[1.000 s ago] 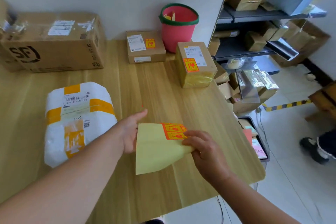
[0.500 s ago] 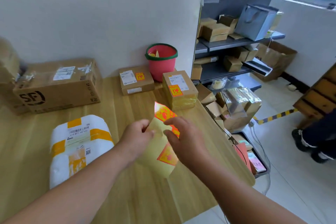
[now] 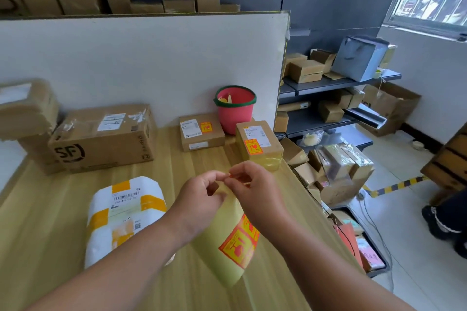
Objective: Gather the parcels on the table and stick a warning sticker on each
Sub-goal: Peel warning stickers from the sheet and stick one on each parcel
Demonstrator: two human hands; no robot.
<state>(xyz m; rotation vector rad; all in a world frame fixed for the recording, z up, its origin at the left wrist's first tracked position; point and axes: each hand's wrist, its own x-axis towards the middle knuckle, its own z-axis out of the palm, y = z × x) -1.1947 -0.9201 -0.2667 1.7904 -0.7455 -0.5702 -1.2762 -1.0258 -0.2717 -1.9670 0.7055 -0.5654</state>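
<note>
My left hand and my right hand meet above the table, both pinching the top edge of a yellow sticker sheet that hangs down between my forearms. Orange warning stickers remain on the sheet's lower right. A white padded parcel with yellow tape lies left of my hands. A large brown SF box stands behind it. Two small brown boxes bear orange stickers: a flat one by the wall and a taller one at the table's right edge.
A pink bucket with a green rim stands against the white partition. Another brown box sits at far left. Right of the table's edge are shelves and a heap of parcels. A person's shoe shows at far right.
The sheet was lifted off the table and now hangs upright from both hands. My hands rose and came together at its top edge. The view tilted upward.
</note>
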